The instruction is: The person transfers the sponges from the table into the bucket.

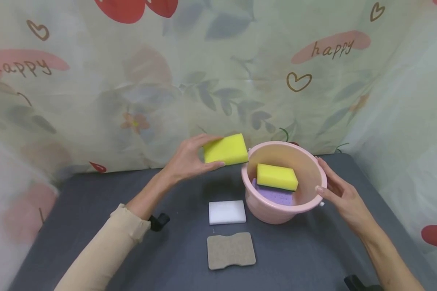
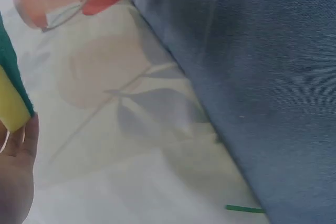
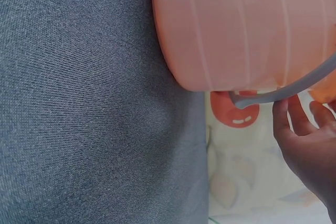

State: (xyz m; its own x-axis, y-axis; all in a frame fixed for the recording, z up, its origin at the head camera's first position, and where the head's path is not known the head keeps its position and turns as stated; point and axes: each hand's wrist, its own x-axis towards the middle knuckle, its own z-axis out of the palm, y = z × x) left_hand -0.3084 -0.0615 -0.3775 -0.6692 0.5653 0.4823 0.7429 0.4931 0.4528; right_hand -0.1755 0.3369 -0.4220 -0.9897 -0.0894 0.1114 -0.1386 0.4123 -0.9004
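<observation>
My left hand [image 1: 189,159] pinches a yellow sponge [image 1: 225,149] between thumb and fingers, raised just left of a pink bucket's rim. A green scouring layer [image 2: 11,72] shows on this sponge in the left wrist view. The pink bucket [image 1: 269,212] tilts toward me. At its right side, my right hand [image 1: 344,198] grips the rim, thumb at the near edge. Inside lies another yellow sponge [image 1: 276,177], partly over a purple sponge [image 1: 276,195]. From the right wrist, the bucket's grey handle [image 3: 299,87] runs beside the fingers.
A white rectangular sponge [image 1: 227,212] lies on the dark cloth-covered table [image 1: 178,250], left of the bucket. Nearer to me is a grey-brown pad [image 1: 231,251] with notched sides. A printed curtain [image 1: 149,101] hangs along the table's back edge and both sides.
</observation>
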